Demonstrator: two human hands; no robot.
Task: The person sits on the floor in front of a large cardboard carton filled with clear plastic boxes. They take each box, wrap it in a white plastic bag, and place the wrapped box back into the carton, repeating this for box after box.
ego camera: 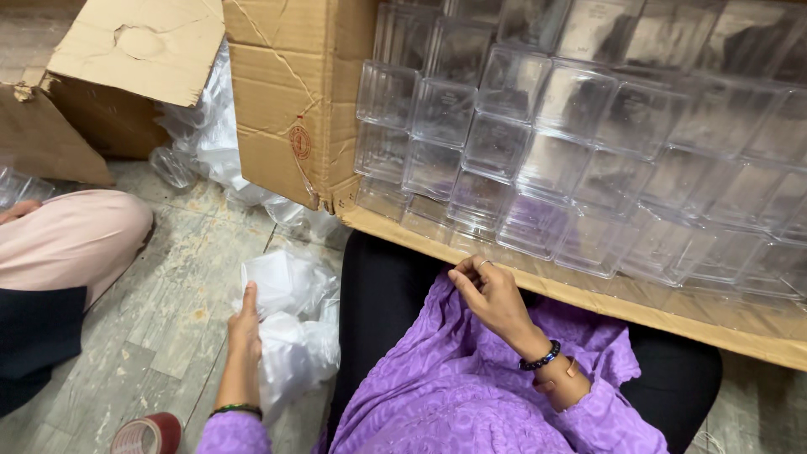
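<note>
My left hand (245, 329) reaches down to the floor and touches a crumpled clear plastic bag (290, 324) beside my leg. My right hand (490, 294) rests over my lap in purple cloth, its fingers pinched together just below the edge of a large cardboard box (588, 298). I cannot tell whether something small sits between the fingers. The box lies open toward me and is packed with several stacked clear plastic containers (546, 143).
Another person's knee in pink cloth (71, 240) is at the left. A second open cardboard box (109, 76) stands at the back left, with more clear plastic wrap (210, 134) beside it. A red tape roll (147, 435) lies on the worn wooden floor.
</note>
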